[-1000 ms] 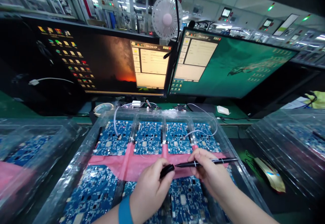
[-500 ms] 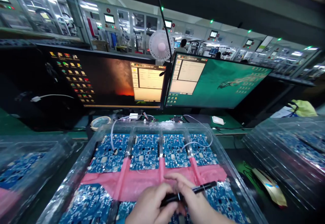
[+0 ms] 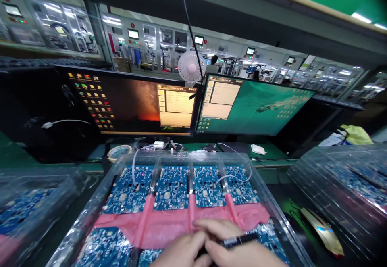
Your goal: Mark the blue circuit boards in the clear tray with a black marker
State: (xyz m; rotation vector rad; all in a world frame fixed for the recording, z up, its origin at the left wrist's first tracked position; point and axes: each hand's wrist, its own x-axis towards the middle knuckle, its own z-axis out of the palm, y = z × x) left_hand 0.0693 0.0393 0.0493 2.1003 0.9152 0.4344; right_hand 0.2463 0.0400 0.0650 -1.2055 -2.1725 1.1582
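Note:
At the bottom of the view, my left hand (image 3: 183, 251) and my right hand (image 3: 232, 247) meet over the near part of a clear plastic tray. A black marker pen (image 3: 238, 240) lies across them, its right end sticking out past my right hand. My right fingers close round the pen's middle. My left fingers curl round its left end, which is mostly hidden. Beneath and beyond the hands lies a pink sheet (image 3: 169, 226) between two rows of blue circuit boards (image 3: 171, 188). White cables run to two boards in the far row.
Two monitors, a left one (image 3: 130, 105) and a right one (image 3: 256, 105), stand behind the tray (image 3: 272, 202). A lit mouse (image 3: 322, 230) is at right. More board trays stand on both sides. A tape roll (image 3: 119, 153) and a small fan (image 3: 191, 67) are farther back.
My camera view has tipped upward, so the scene sits lower. My hands have drawn closer together round the marker pen, and less of it shows between them.

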